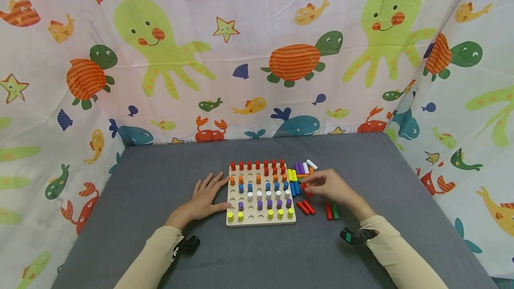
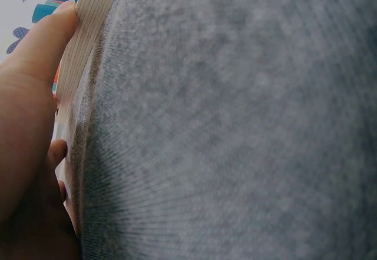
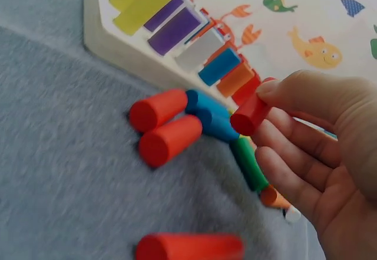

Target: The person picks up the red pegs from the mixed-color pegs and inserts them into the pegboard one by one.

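A wooden pegboard stands in the middle of the table, with rows of red, orange, blue, white, purple and yellow pegs in its holes. Some holes in the lower rows show bare. My left hand rests at the board's left side, fingers spread and thumb on its edge; in the left wrist view the thumb touches the wooden side. Just off the board's right side, my right hand pinches a red peg between thumb and fingers. That peg is held tilted above the loose pegs.
Two red pegs lie close to the board's right side. A red and a green peg lie further right. Yellow, blue, purple, white, orange and green loose pegs cluster behind, partly hidden by my right hand. A patterned curtain rises behind the table.
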Demonstrator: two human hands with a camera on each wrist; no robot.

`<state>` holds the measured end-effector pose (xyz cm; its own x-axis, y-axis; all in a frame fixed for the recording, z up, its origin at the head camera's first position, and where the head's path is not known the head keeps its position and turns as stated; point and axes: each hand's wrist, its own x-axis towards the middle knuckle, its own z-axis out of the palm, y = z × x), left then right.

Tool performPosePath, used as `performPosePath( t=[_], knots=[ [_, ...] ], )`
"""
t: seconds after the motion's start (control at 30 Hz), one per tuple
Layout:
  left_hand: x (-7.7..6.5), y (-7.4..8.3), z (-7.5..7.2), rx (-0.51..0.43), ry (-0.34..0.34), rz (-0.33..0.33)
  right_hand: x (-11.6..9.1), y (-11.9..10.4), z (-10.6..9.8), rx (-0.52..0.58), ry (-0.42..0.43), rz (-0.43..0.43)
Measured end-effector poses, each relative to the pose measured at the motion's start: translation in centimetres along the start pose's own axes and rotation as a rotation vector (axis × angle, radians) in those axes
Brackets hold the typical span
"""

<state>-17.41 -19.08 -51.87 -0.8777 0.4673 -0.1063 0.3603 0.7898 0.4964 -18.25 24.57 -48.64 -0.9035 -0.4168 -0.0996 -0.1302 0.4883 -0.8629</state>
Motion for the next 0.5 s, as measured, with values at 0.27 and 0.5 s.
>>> performPosePath(
  t=[0.27,0.5],
  knots=[
    [0.1,0.0,0.1,-0.005,0.006,0.001,1.4,-2.3,0.5,0.014,0.069,-0.011],
    [-0.1,0.1,-0.1,0.007,0.001,-0.005,3.5,-4.0,1.3,0.040,0.117,-0.083]
  ],
)
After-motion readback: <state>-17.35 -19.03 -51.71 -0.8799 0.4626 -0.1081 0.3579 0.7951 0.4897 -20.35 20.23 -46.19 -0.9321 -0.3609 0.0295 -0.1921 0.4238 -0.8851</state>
